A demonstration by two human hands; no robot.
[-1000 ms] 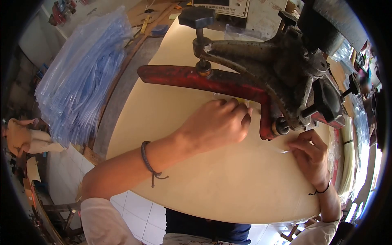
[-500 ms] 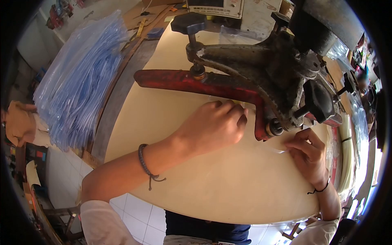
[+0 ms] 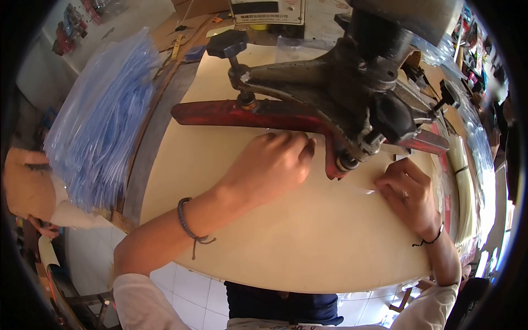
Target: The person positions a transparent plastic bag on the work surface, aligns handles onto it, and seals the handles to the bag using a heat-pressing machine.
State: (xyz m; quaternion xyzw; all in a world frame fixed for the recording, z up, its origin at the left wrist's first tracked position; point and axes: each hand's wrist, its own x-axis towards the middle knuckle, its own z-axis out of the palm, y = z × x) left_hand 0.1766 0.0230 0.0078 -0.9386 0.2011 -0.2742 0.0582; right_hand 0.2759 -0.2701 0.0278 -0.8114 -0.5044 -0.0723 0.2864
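Note:
A large cream sheet covers the work surface beneath both hands. My left hand rests on it with curled fingers, just below the red metal bar of a press; whatever its fingertips hold is hidden. To the right, my right hand pinches a thin, clear piece that is too faint to make out, beside the red bar's lower end. Above both hands hangs the dark metal press arm with black knobs.
A stack of bluish clear plastic sheets lies at the left. A control box stands at the back. A bundle of pale strips is at the right. Another person is at the far left.
The view has shifted, so the press appears further left and the control box shows more. Both hands keep nearly the same poses. The other person at the left appears larger and nearer.

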